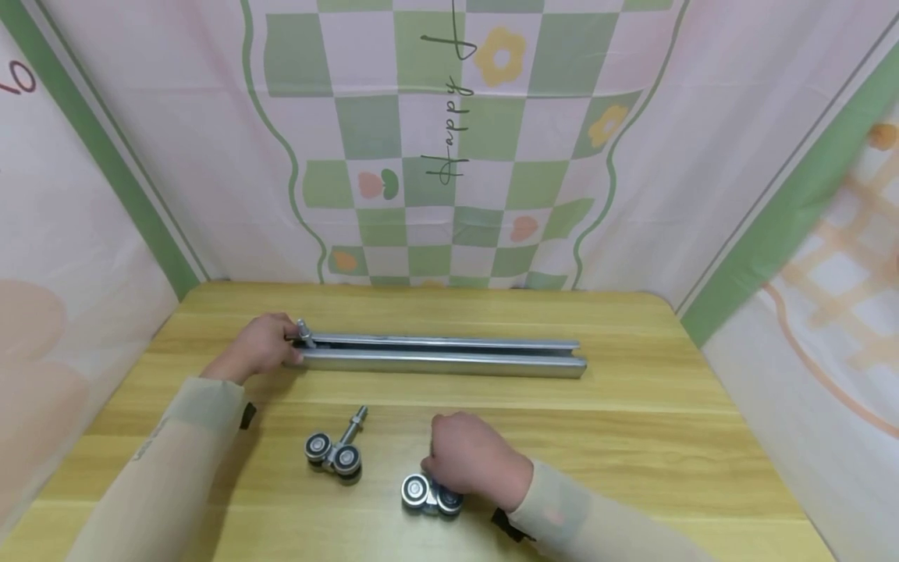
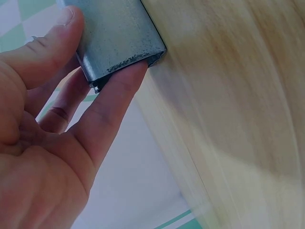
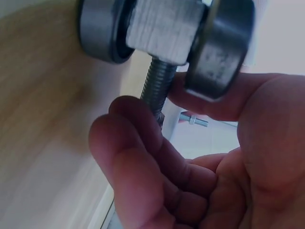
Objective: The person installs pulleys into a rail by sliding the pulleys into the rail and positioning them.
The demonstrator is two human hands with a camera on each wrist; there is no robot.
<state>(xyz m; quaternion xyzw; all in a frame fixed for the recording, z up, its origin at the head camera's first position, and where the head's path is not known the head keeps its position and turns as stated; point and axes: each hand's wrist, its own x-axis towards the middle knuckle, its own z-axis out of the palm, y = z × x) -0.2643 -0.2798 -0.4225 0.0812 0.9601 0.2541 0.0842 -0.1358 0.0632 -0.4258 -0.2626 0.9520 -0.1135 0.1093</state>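
Observation:
My left hand [image 1: 261, 343] grips the left end of a silver metal channel rail [image 1: 442, 364], slot side up on the table. In the left wrist view, the thumb lies along the side of the rail [image 2: 119, 38] and a finger reaches its open end. A threaded bolt [image 1: 304, 331] stands up from the slot beside that hand. With my right hand [image 1: 477, 459] I pinch the threaded stem [image 3: 158, 83] of a roller trolley [image 1: 416, 492], whose wheels face up toward the head camera. Another roller trolley [image 1: 333, 459] lies between the hands, its bolt pointing away to the right.
The wood-grain table [image 1: 632, 437] carries all these parts. A printed cloth [image 1: 449, 133] with green checks hangs right behind its back edge. More cloth [image 1: 829, 328] hangs along the sides.

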